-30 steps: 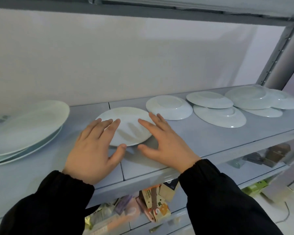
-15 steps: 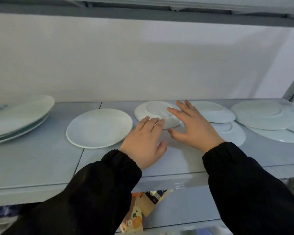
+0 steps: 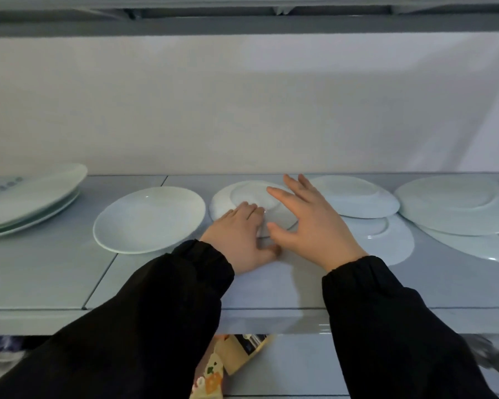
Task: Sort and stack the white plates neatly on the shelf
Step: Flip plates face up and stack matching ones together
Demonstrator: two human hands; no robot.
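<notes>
Now framing the upside-down plate (image 3: pixel 249 194) with flat, open left hand (image 3: pixel 236 237) and right hand (image 3: pixel 311 226), gripping nothing; next likely needs a rim pinch and flip.

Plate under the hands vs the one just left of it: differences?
The middle plate lies upside down, foot ring up; the left plate lies face up. The left hand rests on the middle plate, the right hand over it; nothing touches the left plate. Both are white, flat on the shelf.
</notes>
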